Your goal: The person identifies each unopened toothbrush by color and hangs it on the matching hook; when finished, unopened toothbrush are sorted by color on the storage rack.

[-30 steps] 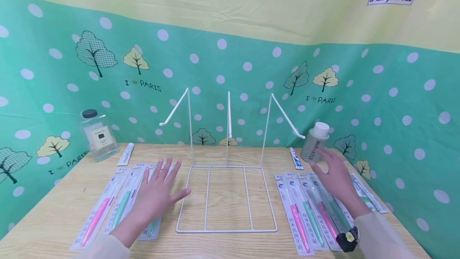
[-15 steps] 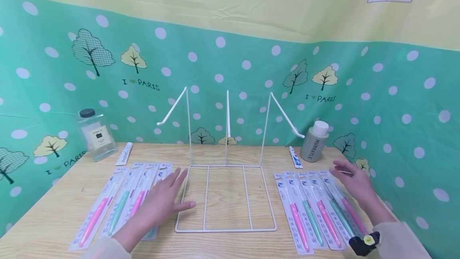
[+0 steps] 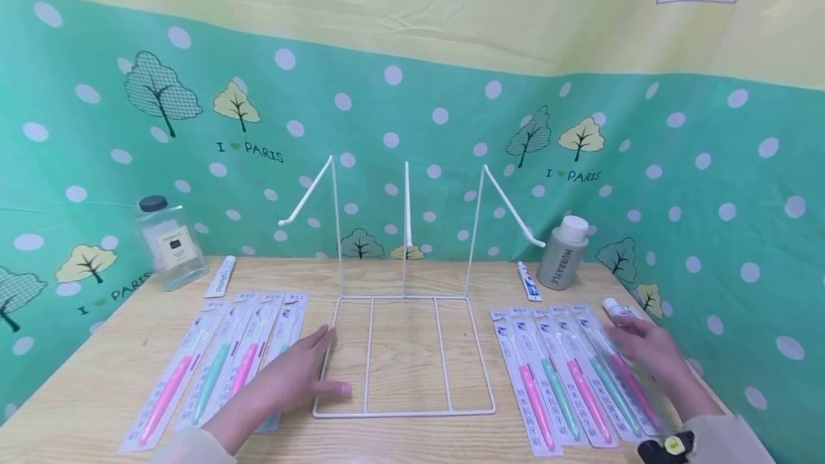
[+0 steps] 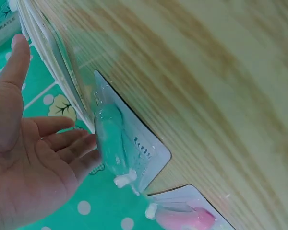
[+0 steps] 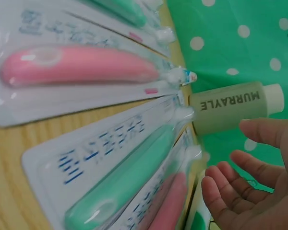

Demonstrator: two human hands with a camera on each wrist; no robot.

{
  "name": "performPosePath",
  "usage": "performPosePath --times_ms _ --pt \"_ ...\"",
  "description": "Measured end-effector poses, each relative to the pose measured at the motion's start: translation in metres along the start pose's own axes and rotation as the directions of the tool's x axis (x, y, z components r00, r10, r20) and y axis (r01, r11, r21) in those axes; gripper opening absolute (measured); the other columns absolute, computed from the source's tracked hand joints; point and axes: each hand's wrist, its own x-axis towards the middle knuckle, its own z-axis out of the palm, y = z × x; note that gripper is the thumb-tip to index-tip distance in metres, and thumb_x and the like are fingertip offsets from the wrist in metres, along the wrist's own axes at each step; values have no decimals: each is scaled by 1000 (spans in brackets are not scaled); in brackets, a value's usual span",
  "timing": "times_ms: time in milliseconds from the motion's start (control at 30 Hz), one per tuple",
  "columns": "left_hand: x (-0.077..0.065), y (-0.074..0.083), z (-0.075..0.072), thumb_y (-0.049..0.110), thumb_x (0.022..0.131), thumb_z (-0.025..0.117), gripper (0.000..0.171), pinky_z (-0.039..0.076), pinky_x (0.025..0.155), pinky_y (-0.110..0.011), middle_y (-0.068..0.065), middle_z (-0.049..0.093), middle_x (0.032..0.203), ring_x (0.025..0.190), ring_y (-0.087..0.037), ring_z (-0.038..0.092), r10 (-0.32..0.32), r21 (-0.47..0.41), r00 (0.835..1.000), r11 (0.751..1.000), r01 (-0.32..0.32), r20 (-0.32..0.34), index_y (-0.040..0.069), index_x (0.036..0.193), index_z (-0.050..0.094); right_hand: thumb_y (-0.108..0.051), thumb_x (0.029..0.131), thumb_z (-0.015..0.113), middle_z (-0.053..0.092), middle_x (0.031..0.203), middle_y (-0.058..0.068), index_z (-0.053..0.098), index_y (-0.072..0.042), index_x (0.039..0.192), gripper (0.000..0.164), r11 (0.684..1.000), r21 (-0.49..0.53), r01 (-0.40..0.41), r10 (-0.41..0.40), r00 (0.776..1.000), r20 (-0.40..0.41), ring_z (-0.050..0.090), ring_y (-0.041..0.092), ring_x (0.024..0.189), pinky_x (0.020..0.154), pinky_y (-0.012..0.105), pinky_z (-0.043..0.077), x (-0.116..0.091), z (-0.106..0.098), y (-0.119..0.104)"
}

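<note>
My left hand [image 3: 293, 371] hovers, fingers extended, between the left row of packaged toothbrushes and the white wire rack [image 3: 404, 414]. Nearest to it is the green packaged toothbrush [image 3: 283, 328], also beside the fingers in the left wrist view [image 4: 113, 139]. My right hand [image 3: 651, 349] hangs loosely bent at the right end of the other row, by a pink packaged toothbrush [image 3: 634, 385]. Under its fingertips shows a white-capped tube [image 3: 619, 308], mostly hidden. In the right wrist view the right hand [image 5: 259, 187] has nothing between thumb and fingers.
A grey-green bottle [image 3: 563, 253] and a small toothpaste tube [image 3: 530, 281] stand and lie at the back right. At the back left are a clear bottle [image 3: 170, 242] and a white tube [image 3: 220, 276]. The rack's three arms jut upward and forward. A patterned curtain [image 3: 445, 220] borders the table.
My left hand has drawn back toward me, uncovering packaged toothbrushes. My right hand has moved from beside the grey-green bottle rightward and nearer, uncovering the right row.
</note>
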Motion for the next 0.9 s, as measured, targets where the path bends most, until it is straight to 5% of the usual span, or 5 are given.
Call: performPosePath --times_ms 200,367,633,900 --pt "-1 0 1 63 57 69 112 29 101 -52 -29 32 137 123 -44 34 -17 -30 999 999 19 51 -9 135 33 -60 83 49 21 138 34 28 0 139 85 996 -86 -14 15 1000 10 31 49 119 81 50 45 3 0 10" --pt "-2 -2 3 64 55 69 115 28 102 -53 -30 30 138 125 -45 30 -10 -50 996 999 14 92 -9 135 31 -64 82 46 20 137 35 30 2 137 87 981 -191 -24 29 999 26 20 55 120 90 64 29 8 1 18" --pt "-4 -5 4 64 55 70 114 27 101 -54 -30 29 139 126 -46 28 51 -25 995 999 -49 81 -10 135 33 -53 86 50 40 124 37 36 13 129 79 935 -353 30 -18 999 37 35 54 111 85 60 37 10 5 16" --pt "-4 -5 3 65 54 69 117 26 102 -55 -30 27 140 126 -46 26 50 -8 995 999 -50 90 -10 135 32 -37 87 56 40 122 38 38 19 123 69 884 -467 -5 29 999 45 36 55 111 85 59 38 18 13 7"
